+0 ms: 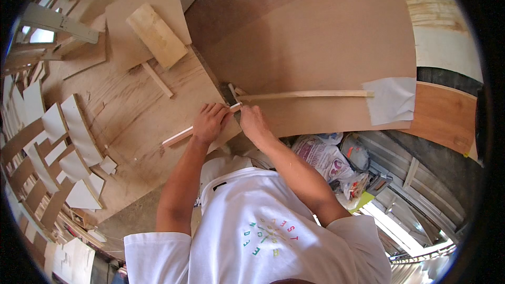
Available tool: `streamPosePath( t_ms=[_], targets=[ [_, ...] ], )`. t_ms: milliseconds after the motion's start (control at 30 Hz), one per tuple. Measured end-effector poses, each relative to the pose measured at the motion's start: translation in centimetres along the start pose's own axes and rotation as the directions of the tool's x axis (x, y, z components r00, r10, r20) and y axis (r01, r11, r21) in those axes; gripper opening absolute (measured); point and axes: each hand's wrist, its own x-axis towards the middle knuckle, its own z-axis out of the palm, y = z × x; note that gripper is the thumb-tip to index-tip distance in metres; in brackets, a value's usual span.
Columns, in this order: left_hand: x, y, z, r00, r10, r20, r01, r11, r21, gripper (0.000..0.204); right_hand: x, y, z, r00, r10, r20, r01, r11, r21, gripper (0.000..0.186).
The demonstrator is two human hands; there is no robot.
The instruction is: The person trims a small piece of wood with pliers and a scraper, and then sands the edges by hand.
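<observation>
Long thin wooden strip [305, 94], pale, lying across the edge of a large brown plywood sheet [326, 37]; far end reaching a white paper sheet [392, 100] at the right, near end running down-left under both hands and out again past the left hand as a pinkish-pale length over the workbench [131, 110]. Slight bend where the two hands meet, near a small dark block [229, 93] set at the corner of the plywood.

Left hand [209, 122] laid flat on top of the strip, fingers together and curled over it, tips pointing toward the dark block; strip passing beneath the palm and showing on both sides. Whether the thumb wraps under, cannot tell.

Right hand [252, 121] just beside the left, nearly touching, fingers bunched and closed on the strip's near portion; a short white bit visible between the two hands at the fingertips. Exact pinch hidden by the knuckles.

Farther up the bench, a thick pale wooden block [157, 34] resting on a smaller board, and a short stick [157, 79] lying loose below it. At the left rim, a row of white-faced panel offcuts [73, 131] stacked on edge. Below the bench edge, crumpled printed bags [326, 160] on the ground.
</observation>
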Motion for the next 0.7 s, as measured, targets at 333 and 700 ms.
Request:
streamPosePath(
  t_ms=[333,700],
  targets=[
    [-0.1,-0.2,0.0,1.000,0.017,-0.021,-0.017,0.999,-0.028,0.012,-1.6,0.4,0.8,0.997,0.067,-0.032,-0.067,0.998,-0.009,0.032],
    [-0.3,-0.3,0.3,0.999,0.026,-0.035,-0.027,0.999,-0.019,0.012,-4.2,-0.1,-1.2,0.994,0.096,0.044,-0.092,0.993,-0.076,0.028]
  ],
)
